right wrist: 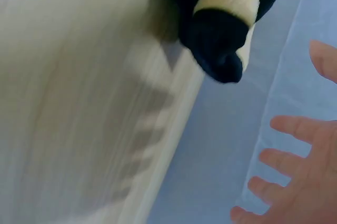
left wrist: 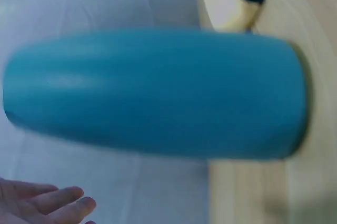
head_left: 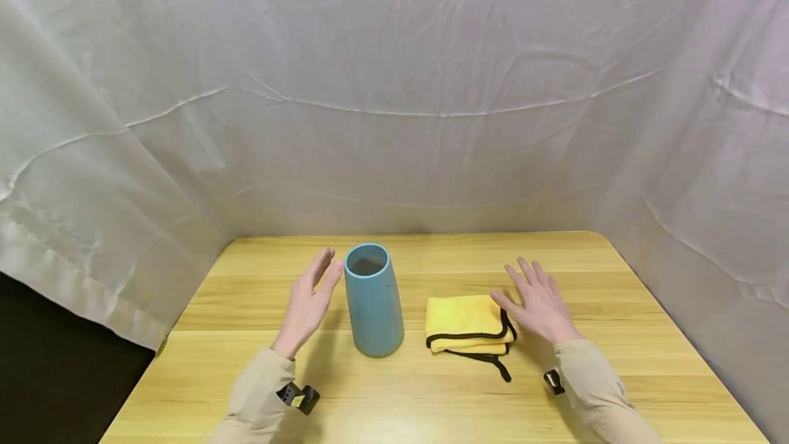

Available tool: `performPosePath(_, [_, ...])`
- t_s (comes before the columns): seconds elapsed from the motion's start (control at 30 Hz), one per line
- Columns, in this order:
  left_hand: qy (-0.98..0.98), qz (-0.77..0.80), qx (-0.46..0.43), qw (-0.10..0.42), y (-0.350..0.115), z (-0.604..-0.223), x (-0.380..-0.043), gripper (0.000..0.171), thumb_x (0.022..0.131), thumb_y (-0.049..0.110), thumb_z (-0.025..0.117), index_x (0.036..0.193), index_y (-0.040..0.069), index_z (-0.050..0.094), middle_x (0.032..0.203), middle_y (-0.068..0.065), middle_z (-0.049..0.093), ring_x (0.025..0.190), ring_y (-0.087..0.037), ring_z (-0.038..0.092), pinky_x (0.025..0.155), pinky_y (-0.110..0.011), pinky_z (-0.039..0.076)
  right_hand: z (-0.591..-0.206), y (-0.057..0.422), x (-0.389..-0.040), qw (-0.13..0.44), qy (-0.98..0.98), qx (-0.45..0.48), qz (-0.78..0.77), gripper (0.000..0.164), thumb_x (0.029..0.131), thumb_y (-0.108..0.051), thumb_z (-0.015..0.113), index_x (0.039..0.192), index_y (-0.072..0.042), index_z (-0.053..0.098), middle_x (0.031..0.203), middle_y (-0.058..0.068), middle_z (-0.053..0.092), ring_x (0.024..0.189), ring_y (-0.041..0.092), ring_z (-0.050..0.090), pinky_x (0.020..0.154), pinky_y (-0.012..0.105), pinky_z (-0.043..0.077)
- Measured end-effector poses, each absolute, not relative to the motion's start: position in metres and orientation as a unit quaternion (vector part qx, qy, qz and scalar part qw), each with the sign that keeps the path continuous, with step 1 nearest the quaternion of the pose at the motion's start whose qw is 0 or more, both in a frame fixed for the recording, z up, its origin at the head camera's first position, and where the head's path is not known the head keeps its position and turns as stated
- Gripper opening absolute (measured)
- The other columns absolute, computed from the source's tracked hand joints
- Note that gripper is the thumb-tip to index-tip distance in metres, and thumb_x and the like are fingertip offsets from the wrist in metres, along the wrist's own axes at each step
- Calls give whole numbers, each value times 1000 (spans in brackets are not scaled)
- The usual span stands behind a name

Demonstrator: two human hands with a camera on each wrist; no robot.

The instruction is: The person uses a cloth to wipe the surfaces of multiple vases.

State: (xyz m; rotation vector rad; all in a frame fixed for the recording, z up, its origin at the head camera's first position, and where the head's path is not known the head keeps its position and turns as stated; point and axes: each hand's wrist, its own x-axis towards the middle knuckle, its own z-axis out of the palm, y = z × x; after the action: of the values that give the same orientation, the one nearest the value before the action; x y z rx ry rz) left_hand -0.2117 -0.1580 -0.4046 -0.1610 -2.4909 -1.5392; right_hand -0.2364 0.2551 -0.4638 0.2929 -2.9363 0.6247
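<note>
A tall blue vase (head_left: 375, 310), tapering to an open round mouth, stands upright on the wooden table. Beside its left side is my left hand (head_left: 307, 303), fingers extended and thumb close to the rim; whether the thumb touches it I cannot tell. The left wrist view has the vase (left wrist: 158, 95) across its middle, with the left fingers at the lower corner. To the right lies a folded yellow cloth (head_left: 465, 317) with black edging and a black loop. My right hand (head_left: 542, 303) hovers at the cloth's right side, fingers spread, holding nothing. The right wrist view shows the cloth's edge (right wrist: 226, 24).
The light wooden table (head_left: 413, 403) has rounded far corners. Pale grey curtains (head_left: 407, 88) enclose its back and sides. A dark area (head_left: 55, 362) lies beyond the table's left edge. Each wrist carries a small black camera (head_left: 298, 397).
</note>
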Motion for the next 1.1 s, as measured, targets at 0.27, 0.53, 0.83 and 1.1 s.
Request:
performPosePath(0.27, [-831,-533,-49,149,-130,-387,-195,81,86,44,78,151,7,45,151,-13,53,141,-30,50,118,-46,40,-458,240,-232,67,-972,118,190,77,99,-56,52,153,-4,39,164,26,22,152,51,13,120,72,10])
performPosePath(0.53, [-812,-541,-80,205,-119,-391,-201,61,79,35,86,131,11,65,122,-8,73,120,-25,68,106,-44,53,-462,231,-227,77,-970,139,183,74,98,-56,55,151,-5,45,164,25,26,151,50,17,118,74,14])
performPosePath(0.83, [-798,-567,-124,163,-126,-390,-209,55,83,27,84,132,14,65,122,-9,73,116,-25,69,103,-42,54,-461,219,-223,77,-970,152,173,72,97,-55,56,149,-6,48,164,22,28,150,49,22,119,73,17])
performPosePath(1.1, [-797,-579,-130,117,-132,-389,-213,72,87,23,80,149,7,48,145,-17,58,135,-30,56,114,-43,44,-463,207,-220,85,-964,202,152,69,92,-52,65,142,-5,55,146,23,53,136,47,46,115,68,32])
